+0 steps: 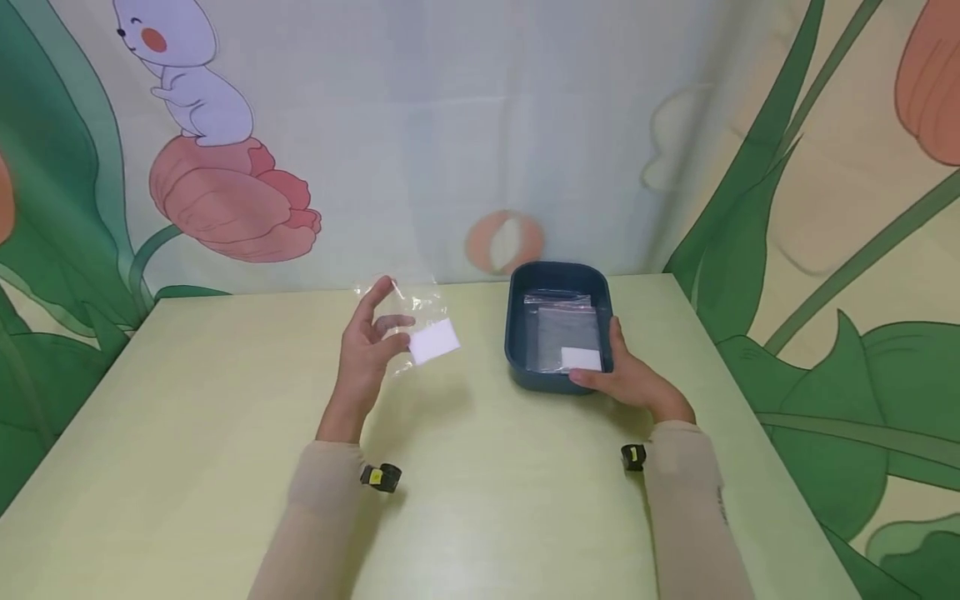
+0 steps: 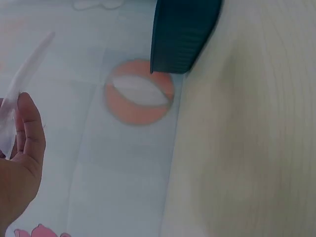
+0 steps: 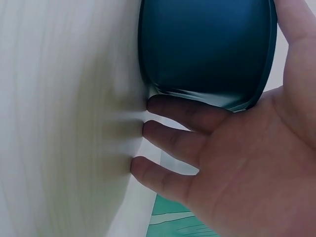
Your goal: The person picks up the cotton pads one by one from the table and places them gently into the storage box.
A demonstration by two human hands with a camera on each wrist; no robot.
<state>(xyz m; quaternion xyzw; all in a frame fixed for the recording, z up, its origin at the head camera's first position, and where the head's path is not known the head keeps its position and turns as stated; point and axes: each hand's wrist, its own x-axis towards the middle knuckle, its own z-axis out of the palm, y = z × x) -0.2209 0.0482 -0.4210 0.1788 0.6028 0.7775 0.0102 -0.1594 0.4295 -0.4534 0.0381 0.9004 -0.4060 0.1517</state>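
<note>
In the head view my left hand (image 1: 365, 354) is raised above the table and pinches a clear plastic bag (image 1: 420, 304) with a white label (image 1: 433, 341). The left wrist view shows the bag (image 2: 29, 69) edge-on beside the fingers. My right hand (image 1: 633, 379) grips the near right corner of a dark blue plastic box (image 1: 512, 333), thumb at the near rim and fingers along the right side. The right wrist view shows the box wall (image 3: 207, 49) between thumb and fingers. Clear zip bags (image 1: 566, 325) lie in the box, the top one with a white label.
The box stands on a pale wood-grain table (image 1: 210, 450), near its back edge. Behind the table hangs a printed curtain (image 1: 420, 125) with flowers and a white animal. Each wrist bears a small black device, one (image 1: 381, 477) left and one (image 1: 633, 457) right.
</note>
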